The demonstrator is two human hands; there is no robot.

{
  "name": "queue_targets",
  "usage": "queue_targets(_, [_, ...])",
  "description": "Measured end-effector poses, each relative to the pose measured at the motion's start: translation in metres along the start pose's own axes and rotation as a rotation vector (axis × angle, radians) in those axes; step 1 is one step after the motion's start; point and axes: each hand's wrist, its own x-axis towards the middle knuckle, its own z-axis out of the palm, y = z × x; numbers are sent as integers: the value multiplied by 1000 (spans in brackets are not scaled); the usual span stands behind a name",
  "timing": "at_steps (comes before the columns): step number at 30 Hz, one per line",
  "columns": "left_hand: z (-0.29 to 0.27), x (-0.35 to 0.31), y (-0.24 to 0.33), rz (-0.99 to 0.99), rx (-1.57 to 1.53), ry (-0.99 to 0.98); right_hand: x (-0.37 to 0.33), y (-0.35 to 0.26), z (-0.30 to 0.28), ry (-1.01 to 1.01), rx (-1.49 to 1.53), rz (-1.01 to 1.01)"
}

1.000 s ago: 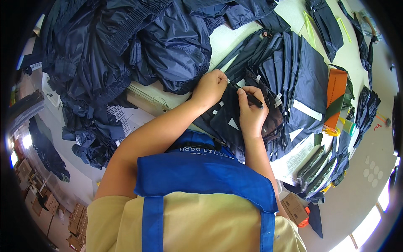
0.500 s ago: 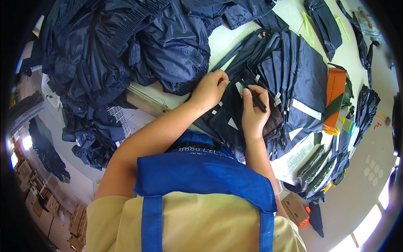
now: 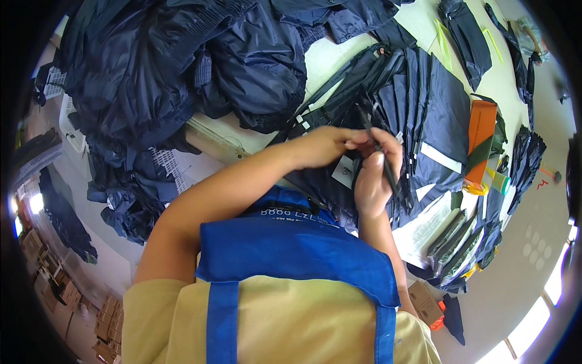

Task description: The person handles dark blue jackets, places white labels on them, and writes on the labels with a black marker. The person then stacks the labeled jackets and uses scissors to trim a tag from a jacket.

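My right hand [image 3: 379, 176] is closed round a slim black pen-shaped tool [image 3: 389, 168], which slants up and left across the fingers. From the left, my left hand [image 3: 327, 147] reaches over, its fingers pressed together at the right fingertips. Whatever those fingers pinch is hidden and slightly blurred. Both hands are over a fanned stack of dark, shiny fabric pieces [image 3: 445, 109] with small white tags along their edges. A white label [image 3: 344, 170] with a dark mark lies on the fabric just below my left hand.
A heap of dark navy garments [image 3: 248, 67] with ribbed edges covers the far left. Right of the stack stand an orange box [image 3: 483, 130] and a roll of tape [image 3: 501, 182]. Several bagged dark packets [image 3: 454, 242] lie nearer on the right. Cardboard boxes [image 3: 109, 321] sit low at left.
My left hand has moved right and slightly nearer, meeting the right hand. My right hand has shifted a little right and nearer, the black tool tilting more upright. The marked white label is now uncovered.
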Motion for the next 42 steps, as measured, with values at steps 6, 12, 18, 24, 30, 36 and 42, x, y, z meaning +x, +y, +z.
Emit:
queue_targets(6, [29, -39, -17, -47, 490, -120, 19, -9, 20, -231, -218, 177])
queue_targets(12, [-10, -65, -23, -9, 501, 612, 15, 11, -9, -96, -282, 268])
queue_targets(18, [-19, -67, -24, -187, 334, 455, 14, 15, -11, -91, -239, 273])
queue_targets(24, [-31, -63, -2, -540, -433, 225, 15, 18, -18, -57, -79, 314])
queue_targets(30, [24, -55, -4, -26, 260, -142, 19, -21, 8, -44, 103, 301])
queue_targets(36, [42, -40, 1, -230, 686, -384, 11, -7, 36, -179, 117, 413])
queue_targets(42, [-2, -105, -36, 31, 548, 228, -3, 23, -4, -62, -90, 349])
